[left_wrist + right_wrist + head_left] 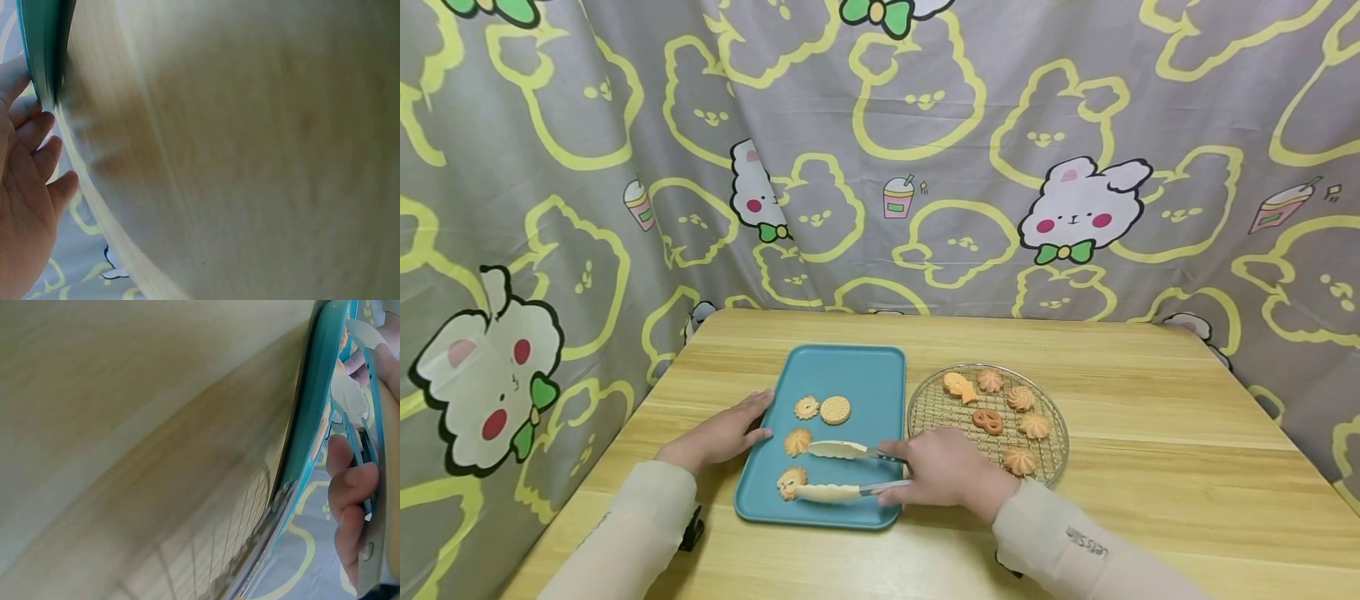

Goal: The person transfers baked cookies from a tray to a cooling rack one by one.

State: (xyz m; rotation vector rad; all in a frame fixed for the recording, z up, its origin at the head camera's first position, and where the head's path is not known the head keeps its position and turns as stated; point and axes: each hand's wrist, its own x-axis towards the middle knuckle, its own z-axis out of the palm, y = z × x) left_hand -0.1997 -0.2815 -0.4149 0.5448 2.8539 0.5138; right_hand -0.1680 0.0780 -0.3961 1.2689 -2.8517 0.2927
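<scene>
My right hand [943, 471] grips a pair of tongs [838, 450] with cream, scalloped tips and dark and silver arms. The tips are spread apart over the teal tray [850, 367], the upper beside a ridged cookie [797, 442], the lower overlapping a flower-shaped cookie [792, 482]. Farther back on the tray lie a small scalloped cookie [807, 407] and a round biscuit [835, 410]. My left hand [722, 432] touches the tray's left edge with its fingers extended. In the right wrist view, curled fingers [353, 484] hold the tongs' arms.
Right of the tray stands a round wire rack [925, 417]. It bears a fish-shaped cookie [959, 387], a pretzel [987, 421] and several swirled cookies [1035, 425]. Everything stands on a wooden table [1150, 450]. A patterned curtain [940, 125] hangs behind and to the left.
</scene>
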